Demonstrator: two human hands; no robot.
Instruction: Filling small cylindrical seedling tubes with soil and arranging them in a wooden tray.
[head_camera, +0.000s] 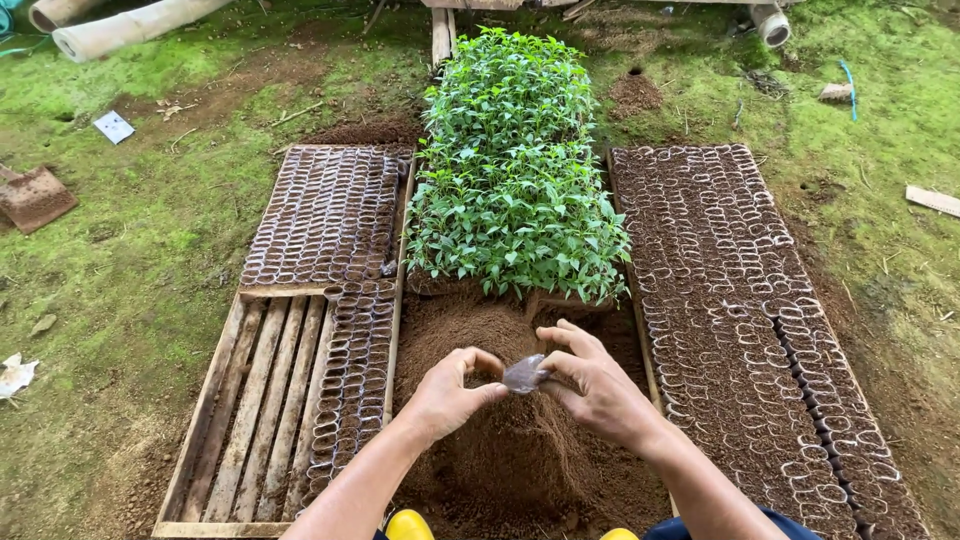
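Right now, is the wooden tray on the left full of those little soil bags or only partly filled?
Partly filled. The wooden tray has small soil bags packed across its far end and down its right side, but its near left shows bare slats.

This is an outdoor plant nursery on mossy ground (140, 270). Wooden slat trays (250, 410) lie there, packed with rows of small soil-filled seedling bags (720, 290). Between them stand a dense bed of green seedlings (515, 170) and a heap of loose potting soil (510, 450).
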